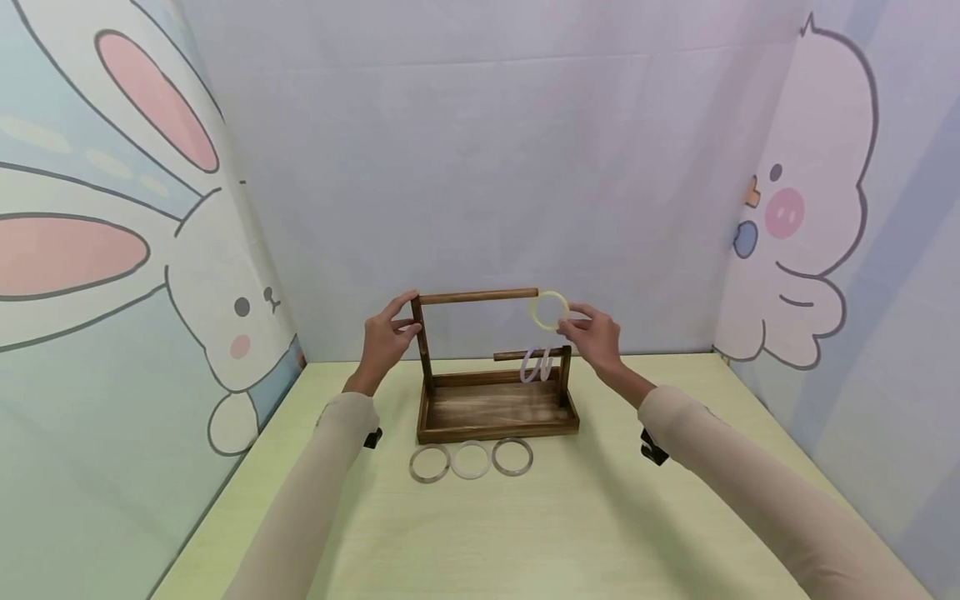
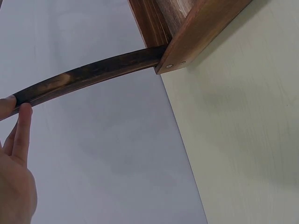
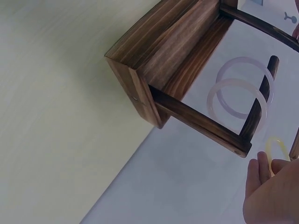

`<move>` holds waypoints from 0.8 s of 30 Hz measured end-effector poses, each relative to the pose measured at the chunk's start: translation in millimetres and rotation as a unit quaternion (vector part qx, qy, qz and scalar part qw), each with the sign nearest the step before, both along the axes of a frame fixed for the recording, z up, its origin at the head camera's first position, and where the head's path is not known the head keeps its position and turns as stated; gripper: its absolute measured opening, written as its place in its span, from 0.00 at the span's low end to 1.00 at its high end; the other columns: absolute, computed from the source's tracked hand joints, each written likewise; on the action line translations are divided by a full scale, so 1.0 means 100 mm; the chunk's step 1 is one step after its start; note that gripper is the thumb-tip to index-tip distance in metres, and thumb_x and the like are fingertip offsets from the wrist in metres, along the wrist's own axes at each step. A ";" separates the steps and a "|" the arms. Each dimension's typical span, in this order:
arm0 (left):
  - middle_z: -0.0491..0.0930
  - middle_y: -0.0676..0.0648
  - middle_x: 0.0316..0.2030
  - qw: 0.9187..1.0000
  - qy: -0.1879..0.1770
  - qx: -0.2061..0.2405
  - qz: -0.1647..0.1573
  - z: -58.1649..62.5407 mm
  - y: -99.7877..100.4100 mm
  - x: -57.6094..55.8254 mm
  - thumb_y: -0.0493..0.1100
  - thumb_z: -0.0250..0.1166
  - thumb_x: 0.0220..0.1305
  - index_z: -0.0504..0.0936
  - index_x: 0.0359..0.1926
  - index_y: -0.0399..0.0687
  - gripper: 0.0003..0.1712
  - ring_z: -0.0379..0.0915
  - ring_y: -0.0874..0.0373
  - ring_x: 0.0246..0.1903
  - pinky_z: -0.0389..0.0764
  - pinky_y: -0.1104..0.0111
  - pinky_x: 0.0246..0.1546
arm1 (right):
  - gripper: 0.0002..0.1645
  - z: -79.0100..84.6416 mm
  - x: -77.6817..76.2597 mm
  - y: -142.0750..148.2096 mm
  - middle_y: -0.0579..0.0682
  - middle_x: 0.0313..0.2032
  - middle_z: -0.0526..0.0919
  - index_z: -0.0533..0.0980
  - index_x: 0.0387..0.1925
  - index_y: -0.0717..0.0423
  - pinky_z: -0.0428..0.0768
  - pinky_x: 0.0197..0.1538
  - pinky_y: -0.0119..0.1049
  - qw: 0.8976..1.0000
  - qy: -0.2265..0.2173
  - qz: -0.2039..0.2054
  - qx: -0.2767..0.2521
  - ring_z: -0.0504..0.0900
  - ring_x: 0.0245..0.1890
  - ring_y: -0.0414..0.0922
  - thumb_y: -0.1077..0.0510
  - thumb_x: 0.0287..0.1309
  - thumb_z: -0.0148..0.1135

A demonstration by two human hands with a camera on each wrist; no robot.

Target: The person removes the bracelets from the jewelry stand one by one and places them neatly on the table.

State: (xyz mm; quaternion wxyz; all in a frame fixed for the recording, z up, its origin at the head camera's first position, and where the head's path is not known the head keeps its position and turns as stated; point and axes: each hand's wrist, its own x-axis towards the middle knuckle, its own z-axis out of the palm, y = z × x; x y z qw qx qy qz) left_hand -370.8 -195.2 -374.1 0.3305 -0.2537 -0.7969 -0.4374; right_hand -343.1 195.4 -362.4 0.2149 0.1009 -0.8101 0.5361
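A brown wooden bangle stand (image 1: 498,432) stands on the table, with a tall post at left and a short post at right. My left hand (image 1: 384,340) pinches the top of the tall post (image 2: 93,74) between thumb and fingers. Between the thumb and fingers of my right hand (image 1: 596,337) is a yellow bangle (image 1: 533,313), held upright at the free end of the upper bar (image 1: 480,296); whether the bar passes through it I cannot tell. A lilac bangle (image 3: 243,59) and a pale pinkish bangle (image 3: 209,100) hang on the lower bar (image 1: 517,355).
Three bangles lie flat in a row before the stand: a brownish one (image 1: 430,481), a whitish one (image 1: 471,477) and a grey-brown one (image 1: 513,474). Behind the pale table (image 1: 480,542) hangs a plain cloth (image 1: 480,183); cartoon-printed walls flank it.
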 end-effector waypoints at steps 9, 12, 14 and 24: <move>0.72 0.45 0.71 1.000 -0.012 0.003 0.004 0.00 0.01 -0.01 0.23 0.70 0.62 0.77 0.71 0.55 0.39 0.87 0.40 0.47 0.90 0.55 0.43 | 0.24 -0.02 0.10 0.07 0.65 0.46 0.88 0.79 0.64 0.61 0.90 0.46 0.39 0.999 -0.023 0.031 -0.017 0.91 0.44 0.56 0.61 0.69 0.68; 0.72 0.44 0.71 1.000 -0.014 0.005 0.003 -0.01 0.01 -0.02 0.23 0.70 0.62 0.77 0.71 0.55 0.39 0.87 0.40 0.46 0.90 0.54 0.43 | 0.25 -0.01 0.17 0.08 0.65 0.45 0.88 0.78 0.64 0.62 0.90 0.47 0.45 0.999 -0.026 0.042 -0.007 0.90 0.44 0.59 0.61 0.69 0.68; 0.73 0.44 0.71 1.000 -0.015 0.006 0.003 -0.01 0.01 -0.03 0.23 0.70 0.62 0.77 0.71 0.56 0.40 0.87 0.40 0.46 0.90 0.54 0.43 | 0.25 -0.02 0.22 0.09 0.66 0.46 0.88 0.78 0.65 0.63 0.89 0.48 0.48 0.998 -0.032 0.054 -0.008 0.90 0.44 0.60 0.61 0.69 0.68; 0.73 0.45 0.71 1.000 -0.005 -0.002 0.011 0.00 0.01 -0.03 0.23 0.70 0.62 0.77 0.71 0.54 0.39 0.87 0.40 0.46 0.90 0.54 0.42 | 0.26 -0.12 0.49 0.19 0.65 0.47 0.88 0.75 0.68 0.63 0.89 0.51 0.42 0.992 -0.061 0.108 0.008 0.87 0.49 0.65 0.61 0.71 0.66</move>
